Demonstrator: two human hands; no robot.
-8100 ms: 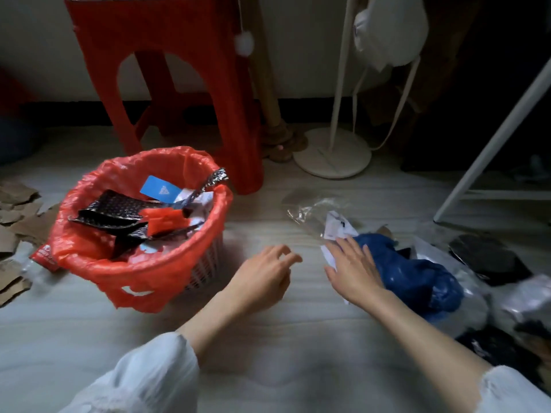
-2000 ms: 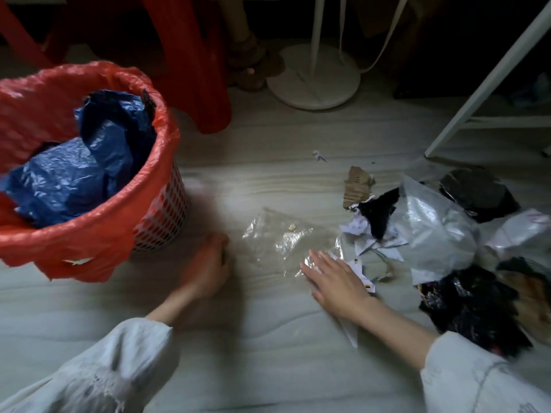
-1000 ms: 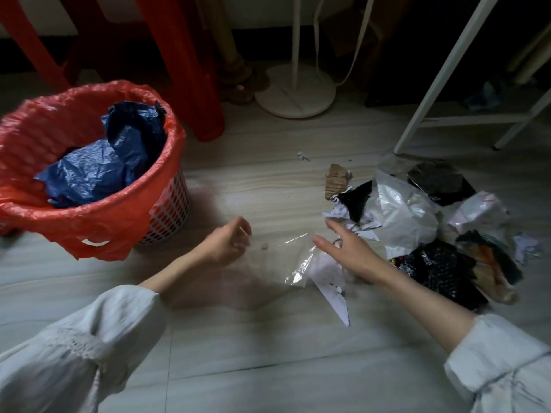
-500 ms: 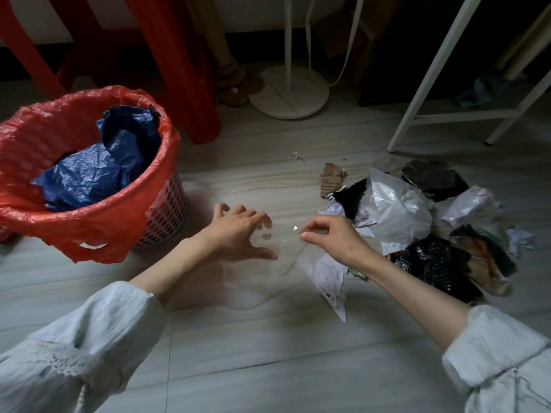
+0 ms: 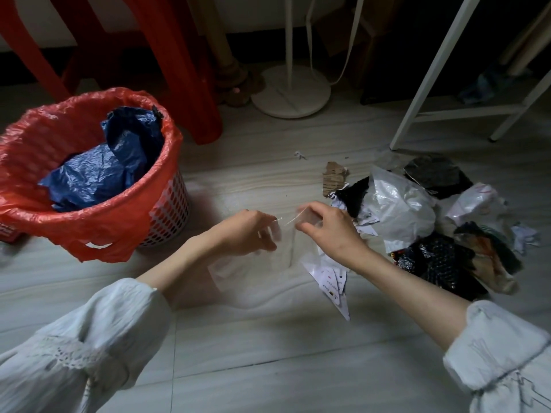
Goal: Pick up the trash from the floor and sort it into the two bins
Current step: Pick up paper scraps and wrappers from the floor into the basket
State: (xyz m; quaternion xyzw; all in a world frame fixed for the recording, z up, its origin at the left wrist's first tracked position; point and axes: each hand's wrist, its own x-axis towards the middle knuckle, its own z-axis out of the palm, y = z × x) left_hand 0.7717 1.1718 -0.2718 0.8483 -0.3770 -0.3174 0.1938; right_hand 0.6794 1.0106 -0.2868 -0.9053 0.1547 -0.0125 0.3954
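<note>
Both hands pinch top edge of clear plastic bag (image 5: 253, 263): left hand (image 5: 247, 234), right hand (image 5: 331, 231). Bag hangs between them, just above floor (image 5: 268, 347). Advice: bunch film before carrying left to red-lined bin (image 5: 98, 180); limp sheet may snag paper scrap (image 5: 331, 281) beside it.

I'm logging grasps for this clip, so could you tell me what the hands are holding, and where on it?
Both hands hold one clear plastic bag by its top edge: the left hand pinches the left part, the right hand the right part. The bag hangs below them.
</note>
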